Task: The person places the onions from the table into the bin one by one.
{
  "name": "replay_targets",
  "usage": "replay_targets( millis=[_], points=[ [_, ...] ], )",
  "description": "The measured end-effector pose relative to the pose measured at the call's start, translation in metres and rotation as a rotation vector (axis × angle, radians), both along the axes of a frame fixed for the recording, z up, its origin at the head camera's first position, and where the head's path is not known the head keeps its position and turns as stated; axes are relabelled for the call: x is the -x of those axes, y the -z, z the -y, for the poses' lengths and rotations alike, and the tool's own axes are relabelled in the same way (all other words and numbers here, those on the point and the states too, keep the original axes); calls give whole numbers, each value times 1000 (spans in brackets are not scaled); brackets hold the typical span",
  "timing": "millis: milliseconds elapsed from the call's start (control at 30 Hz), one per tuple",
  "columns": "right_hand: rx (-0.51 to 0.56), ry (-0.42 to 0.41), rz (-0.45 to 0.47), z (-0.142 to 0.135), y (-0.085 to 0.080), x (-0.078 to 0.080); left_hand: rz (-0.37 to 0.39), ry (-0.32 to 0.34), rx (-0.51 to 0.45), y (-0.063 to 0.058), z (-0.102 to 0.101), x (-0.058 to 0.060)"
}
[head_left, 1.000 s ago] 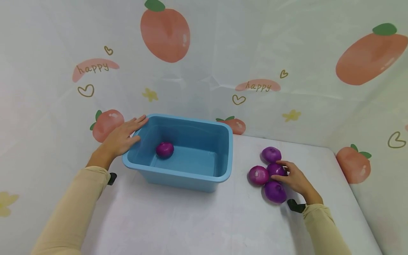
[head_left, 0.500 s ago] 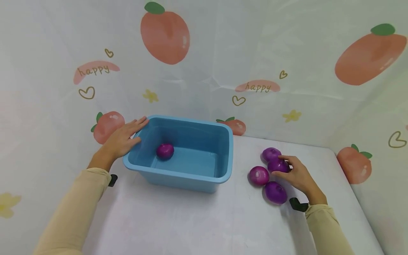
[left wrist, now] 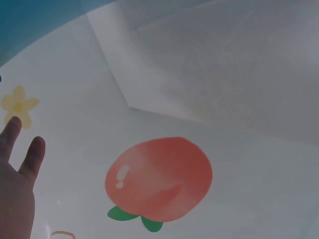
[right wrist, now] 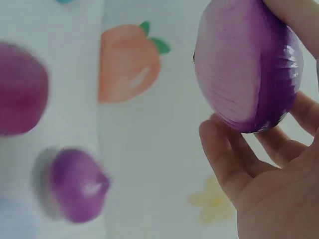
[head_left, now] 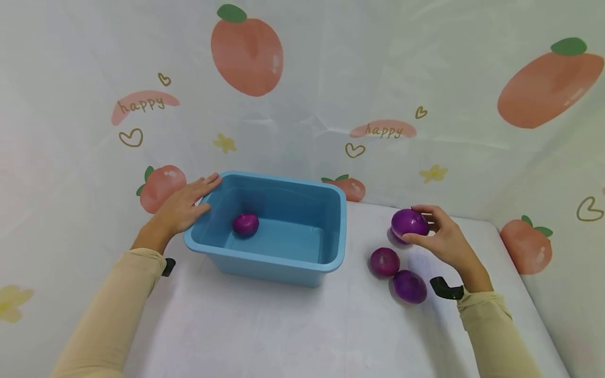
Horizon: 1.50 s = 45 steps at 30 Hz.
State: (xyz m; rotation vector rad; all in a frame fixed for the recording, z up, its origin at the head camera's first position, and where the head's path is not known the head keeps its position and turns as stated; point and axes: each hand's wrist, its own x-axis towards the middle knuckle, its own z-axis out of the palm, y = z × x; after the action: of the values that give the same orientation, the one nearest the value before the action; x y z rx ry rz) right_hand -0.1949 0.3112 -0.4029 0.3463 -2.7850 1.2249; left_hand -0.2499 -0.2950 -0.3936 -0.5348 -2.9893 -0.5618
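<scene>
My right hand (head_left: 446,236) grips a red onion (head_left: 408,222) between thumb and fingers, raised over the right part of the table. The right wrist view shows this onion (right wrist: 244,64) close up, glossy and purple, with the fingers curled about it. Behind it in the head view, another onion is mostly hidden; that onion (right wrist: 79,185) shows on the table in the right wrist view. Two more onions, one rounder (head_left: 385,262) and one larger (head_left: 409,286), lie nearer the front. My left hand (head_left: 178,209) rests with straight fingers on the left rim of a blue tub (head_left: 274,262).
Inside the tub, a single red onion (head_left: 245,224) lies toward the left. A white cloth with printed fruit (head_left: 247,56) hangs behind the white table (head_left: 264,331). The tub stands near the table's back edge, left of the loose onions.
My right hand has lifted one onion out of the cluster, up and slightly away from the front onions. The left hand has stayed on the tub's rim.
</scene>
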Motion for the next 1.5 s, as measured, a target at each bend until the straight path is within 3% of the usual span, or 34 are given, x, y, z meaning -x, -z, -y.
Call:
replay_targets(
  millis=[500, 800, 1167, 1500],
  points=[
    [96, -254, -208, 58, -52, 25, 5, -9, 1, -1, 2, 0],
    [83, -394, -235, 103, -78, 41, -1, -8, -6, 3, 2, -1],
    [96, -552, -233, 171, -84, 67, -1, -18, -18, 3, 1, -1],
    [79, -597, -217, 224, -82, 86, -2, -21, -7, 4, 1, 1]
  ],
)
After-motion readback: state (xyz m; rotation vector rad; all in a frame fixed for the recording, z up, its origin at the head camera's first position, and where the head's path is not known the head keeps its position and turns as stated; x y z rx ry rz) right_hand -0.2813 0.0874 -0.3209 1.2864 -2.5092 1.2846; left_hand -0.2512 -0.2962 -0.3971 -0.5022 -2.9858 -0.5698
